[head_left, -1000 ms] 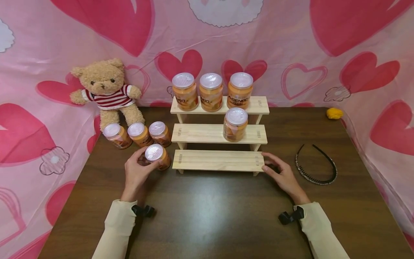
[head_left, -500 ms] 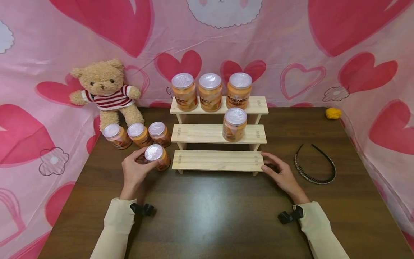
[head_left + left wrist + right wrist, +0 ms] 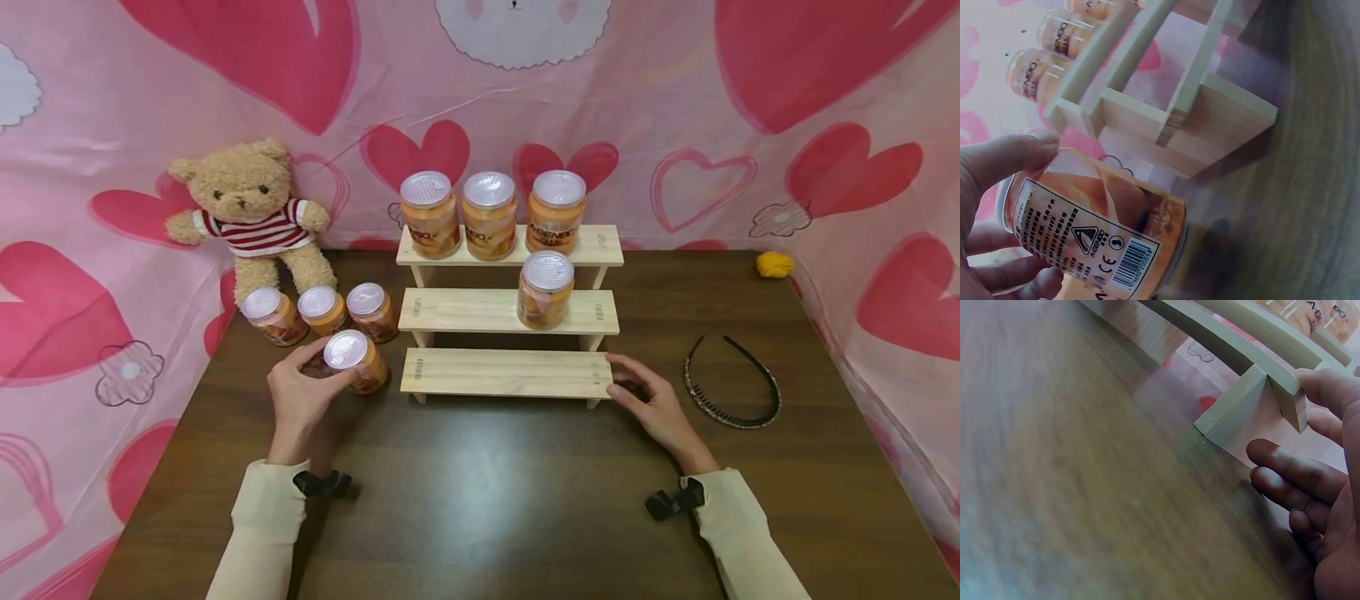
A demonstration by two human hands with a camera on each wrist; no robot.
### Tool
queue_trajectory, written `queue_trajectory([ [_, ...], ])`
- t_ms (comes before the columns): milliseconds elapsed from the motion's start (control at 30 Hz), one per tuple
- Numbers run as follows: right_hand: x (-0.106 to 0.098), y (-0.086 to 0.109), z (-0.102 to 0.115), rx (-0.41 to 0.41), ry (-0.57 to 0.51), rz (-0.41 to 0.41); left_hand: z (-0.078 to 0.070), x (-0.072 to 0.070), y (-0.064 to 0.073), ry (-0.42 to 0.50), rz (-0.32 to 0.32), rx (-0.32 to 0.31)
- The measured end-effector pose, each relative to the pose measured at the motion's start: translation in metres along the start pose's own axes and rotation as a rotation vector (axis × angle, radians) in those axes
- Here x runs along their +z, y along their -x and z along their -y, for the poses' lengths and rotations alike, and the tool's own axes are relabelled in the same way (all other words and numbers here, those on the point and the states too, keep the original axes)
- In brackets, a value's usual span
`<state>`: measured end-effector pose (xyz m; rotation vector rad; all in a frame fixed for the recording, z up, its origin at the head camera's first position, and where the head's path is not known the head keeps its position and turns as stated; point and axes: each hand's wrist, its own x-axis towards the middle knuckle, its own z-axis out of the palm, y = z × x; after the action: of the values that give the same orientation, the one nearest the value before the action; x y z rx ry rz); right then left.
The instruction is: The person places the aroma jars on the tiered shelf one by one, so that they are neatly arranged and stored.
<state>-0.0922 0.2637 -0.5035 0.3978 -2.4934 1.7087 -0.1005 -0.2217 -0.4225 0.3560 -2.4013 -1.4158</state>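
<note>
My left hand (image 3: pixel 303 396) holds an orange can (image 3: pixel 367 372) with a silvery lid, thumb on one side and fingers on the other. The left wrist view shows the barcode label of this can (image 3: pixel 1110 231); whether its base touches the table cannot be told. A three-step wooden shelf (image 3: pixel 506 372) stands to its right. At the right end of the lowest step, my right hand (image 3: pixel 660 408) grips the board (image 3: pixel 1288 400) between thumb and index finger, the other fingers loosely bent below. Three cans (image 3: pixel 491 218) line the top step, and one can (image 3: pixel 545 292) stands on the middle step.
Behind my left hand, three more cans (image 3: pixel 322 312) stand in a row before a teddy bear (image 3: pixel 251 204) in a striped shirt. A black headband (image 3: pixel 731 412) lies right of the shelf. A yellow bundle (image 3: pixel 775 265) sits at the table's back right, against pink heart-printed cloth.
My left hand has shifted slightly left with the can, away from the shelf's left end. My right hand stays at the lowest step, and the shelf has not moved.
</note>
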Motion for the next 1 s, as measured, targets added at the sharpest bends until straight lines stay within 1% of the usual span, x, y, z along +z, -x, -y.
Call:
queue_trajectory([
  [133, 0.000, 0.000, 0.000, -0.003, -0.006, -0.003, -0.006, -0.003, 0.000, 0.029, -0.025, 0.021],
  [300, 0.000, 0.001, 0.000, 0.000, -0.001, -0.004, -0.014, -0.007, 0.001, 0.053, -0.040, 0.033],
  [600, 0.000, 0.000, 0.000, -0.010, -0.002, 0.002, -0.033, -0.012, 0.003, 0.082, -0.047, 0.050],
  [767, 0.000, 0.001, 0.001, -0.002, 0.001, 0.002, -0.042, -0.012, 0.002, 0.082, -0.057, 0.074],
  [833, 0.000, 0.001, 0.003, 0.000, -0.003, 0.002, -0.046, -0.012, 0.002, 0.084, -0.058, 0.076],
  [1000, 0.001, 0.000, 0.004, 0.002, -0.016, 0.003, -0.056, -0.011, 0.003, 0.112, -0.040, 0.053],
])
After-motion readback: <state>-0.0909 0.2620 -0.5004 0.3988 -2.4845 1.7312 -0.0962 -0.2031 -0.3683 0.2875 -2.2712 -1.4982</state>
